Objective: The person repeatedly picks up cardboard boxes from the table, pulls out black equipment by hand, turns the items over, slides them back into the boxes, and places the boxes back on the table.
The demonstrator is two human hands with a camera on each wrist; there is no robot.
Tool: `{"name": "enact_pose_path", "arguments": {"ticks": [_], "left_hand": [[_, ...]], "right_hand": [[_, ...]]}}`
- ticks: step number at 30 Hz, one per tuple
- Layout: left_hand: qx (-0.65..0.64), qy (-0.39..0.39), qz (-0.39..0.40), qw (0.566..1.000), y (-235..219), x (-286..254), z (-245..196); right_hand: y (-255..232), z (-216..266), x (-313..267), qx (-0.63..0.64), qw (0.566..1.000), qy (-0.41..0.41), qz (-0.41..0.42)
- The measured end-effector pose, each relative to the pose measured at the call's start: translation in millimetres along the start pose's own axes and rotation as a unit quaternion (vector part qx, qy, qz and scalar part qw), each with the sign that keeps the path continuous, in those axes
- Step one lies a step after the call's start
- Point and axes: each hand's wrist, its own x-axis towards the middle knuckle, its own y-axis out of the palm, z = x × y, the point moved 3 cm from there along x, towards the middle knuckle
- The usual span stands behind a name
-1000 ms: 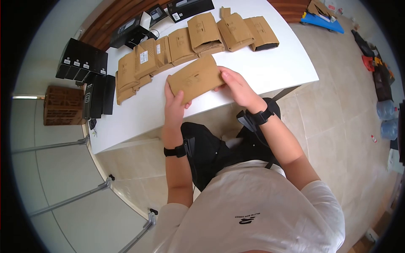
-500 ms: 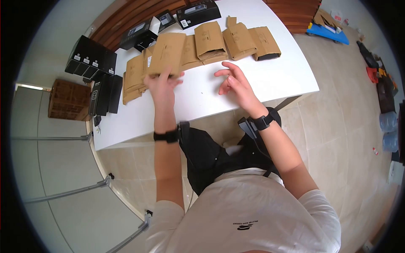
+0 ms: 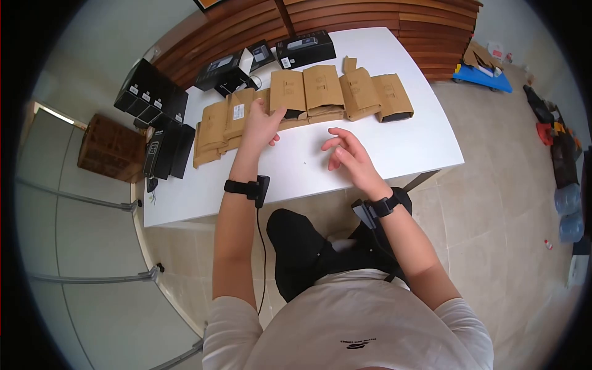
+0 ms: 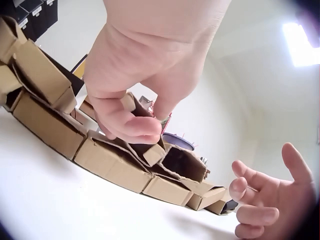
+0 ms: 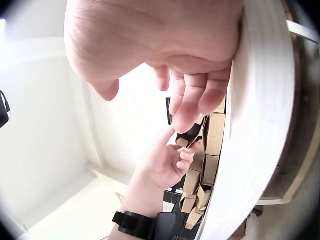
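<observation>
Cardboard box (image 3: 287, 89), head view: just beyond my left hand (image 3: 261, 126), long axis toward the tabletop's (image 3: 425, 135) far edge; my right hand (image 3: 354, 161) is farther from it. Left wrist: fingers bent; whether they grip it, I cannot tell. Right wrist: relaxed, empty fingers.

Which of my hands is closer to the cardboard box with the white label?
Left. Your left hand is close beside the white-labelled cardboard box; your right hand is farther off, above the white table.

Cardboard boxes (image 3: 324, 86) bound the table's bare front (image 3: 296, 176).
</observation>
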Motion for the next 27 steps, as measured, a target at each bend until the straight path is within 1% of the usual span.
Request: {"name": "enact_pose_path", "arguments": {"ticks": [1,2,4,5,6,7,8,9,10,11,12,14,15,17,19,21,25,27], "left_hand": [[0.045,-0.001,0.014,0.999,-5,-1,0],[0.045,-0.003,0.010,0.999,-11,-1,4],[0.171,0.103,-0.059,0.978,-26,-1,5],[0.175,0.101,-0.066,0.977,-32,0,7],[0.237,0.151,-0.131,0.951,-40,-1,7],[0.299,0.199,-0.196,0.912,-48,-3,8],[0.307,0.192,-0.206,0.909,-52,0,15],[0.417,0.149,-0.194,0.876,-52,9,23],[0.520,0.098,-0.180,0.829,-54,17,33],[0.530,0.070,-0.168,0.829,-54,26,44],[0.537,0.041,-0.155,0.828,-51,31,52],[0.548,0.016,-0.146,0.824,-44,28,51],[0.550,0.008,-0.152,0.821,-43,26,49],[0.576,0.027,-0.174,0.798,-36,24,44],[0.573,0.025,-0.163,0.803,-32,25,42],[0.552,0.000,-0.156,0.819,-32,26,38],[0.530,0.017,-0.141,0.836,-30,23,33],[0.458,0.009,-0.151,0.876,-29,25,34]], "right_hand": [[0,0,0,0.011,1.000,0.005,0.002],[-1,-1,1,0.012,1.000,0.006,0.007],[-1,-3,1,0.007,1.000,0.000,0.011],[-2,-3,1,0.011,1.000,-0.002,0.018],[-2,-3,1,0.005,1.000,-0.001,0.014],[-1,-3,0,0.001,1.000,0.001,0.012],[0,-3,0,0.000,1.000,-0.004,0.005],[0,-3,-1,0.010,1.000,-0.005,0.021],[-2,-5,-1,-0.016,1.000,-0.012,0.013],[-1,-7,0,-0.040,0.999,-0.019,0.008],[2,-4,0,-0.028,0.999,-0.022,0.011],[4,-2,1,-0.012,1.000,-0.025,0.012],[3,-3,1,-0.008,1.000,-0.026,0.008],[2,-4,2,-0.010,1.000,-0.022,0.010],[-2,-7,0,-0.011,1.000,-0.017,0.002],[-2,-8,0,-0.008,1.000,-0.013,0.003],[1,-5,1,-0.012,1.000,-0.008,0.007],[1,-5,1,-0.022,1.000,-0.013,0.006]]}}
